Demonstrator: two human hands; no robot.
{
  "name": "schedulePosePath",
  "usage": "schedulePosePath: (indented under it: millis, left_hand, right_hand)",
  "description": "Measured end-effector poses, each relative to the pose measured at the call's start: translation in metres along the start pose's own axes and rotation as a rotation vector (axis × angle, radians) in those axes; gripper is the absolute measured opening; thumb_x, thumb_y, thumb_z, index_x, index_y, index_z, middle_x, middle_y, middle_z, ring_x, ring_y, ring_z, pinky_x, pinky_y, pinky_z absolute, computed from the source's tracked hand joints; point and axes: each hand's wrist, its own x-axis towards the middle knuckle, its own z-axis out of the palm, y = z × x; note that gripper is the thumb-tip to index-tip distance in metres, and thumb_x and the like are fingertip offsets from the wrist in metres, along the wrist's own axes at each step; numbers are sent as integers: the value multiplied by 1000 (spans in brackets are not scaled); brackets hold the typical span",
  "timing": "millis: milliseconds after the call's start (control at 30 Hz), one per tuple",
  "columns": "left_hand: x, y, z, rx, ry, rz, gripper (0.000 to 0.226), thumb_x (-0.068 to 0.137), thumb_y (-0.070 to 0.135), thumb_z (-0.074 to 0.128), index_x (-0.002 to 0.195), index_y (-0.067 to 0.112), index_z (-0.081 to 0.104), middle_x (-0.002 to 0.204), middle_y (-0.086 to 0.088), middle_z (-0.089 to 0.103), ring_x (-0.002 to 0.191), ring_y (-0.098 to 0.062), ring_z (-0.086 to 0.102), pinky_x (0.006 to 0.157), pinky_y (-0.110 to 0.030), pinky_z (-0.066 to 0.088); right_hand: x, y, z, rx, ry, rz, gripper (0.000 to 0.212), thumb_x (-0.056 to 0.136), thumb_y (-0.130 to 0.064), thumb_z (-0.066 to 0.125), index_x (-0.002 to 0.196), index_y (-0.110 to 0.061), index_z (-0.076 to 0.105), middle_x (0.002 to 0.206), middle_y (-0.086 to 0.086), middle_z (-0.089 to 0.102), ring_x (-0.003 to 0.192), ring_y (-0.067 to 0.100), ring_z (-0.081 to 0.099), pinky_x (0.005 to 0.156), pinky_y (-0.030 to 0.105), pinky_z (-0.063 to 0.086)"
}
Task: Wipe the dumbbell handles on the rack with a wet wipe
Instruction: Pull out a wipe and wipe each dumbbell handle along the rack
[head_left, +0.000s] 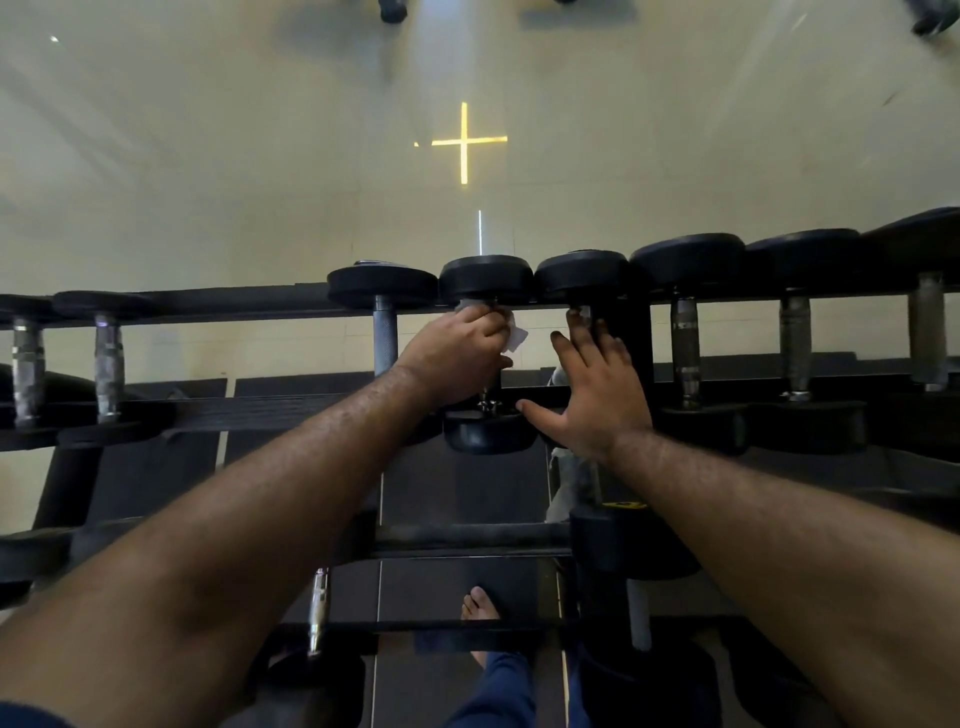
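Note:
A row of black dumbbells lies across the top tier of a black rack (260, 410), their metal handles pointing toward me. My left hand (454, 353) is closed around the handle of the middle dumbbell (485, 278) with a white wet wipe (516, 335) pressed onto it; a corner of the wipe sticks out on the right. The handle itself is hidden under the hand. My right hand (592, 389) lies flat, fingers spread, over the neighbouring dumbbell (582, 275), covering its handle, and holds nothing.
Bare handles show on the dumbbells to the left (385, 338) and to the right (685, 348). Lower rack tiers hold more dumbbells (634, 540). My bare foot (480, 605) stands on the dark floor mat below. Beyond the rack is pale floor with a yellow cross (464, 141).

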Motion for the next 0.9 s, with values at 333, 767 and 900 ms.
schedulePosePath:
  millis: [333, 767, 900]
  left_hand:
    - [-3, 12, -17, -129, -125, -68, 28, 78, 2, 74, 104, 13, 78, 109, -4, 68, 94, -23, 63, 80, -31, 58]
    - [-16, 47, -48, -707, -126, -558, 20, 97, 22, 71, 114, 17, 79, 108, 2, 70, 98, -15, 67, 90, -33, 57]
    - [-55, 69, -89, -1759, 252, -987, 21, 98, 13, 70, 116, 3, 74, 109, -17, 76, 98, -25, 74, 86, -37, 62]
  right_hand:
    - [-1, 1, 1, 36, -2, 7, 113, 80, -93, 36, 169, -23, 29, 180, 2, 8, 165, 33, 5, 134, 52, 6]
    - [-6, -4, -14, 210, -24, 0, 130, 70, -106, 35, 169, -22, 26, 180, 6, 11, 166, 26, 4, 134, 51, 1]
    - [-38, -40, -58, 1103, -74, 69, 74, 95, -52, 77, 157, -20, 53, 159, 6, 55, 141, 17, 57, 117, 39, 48]
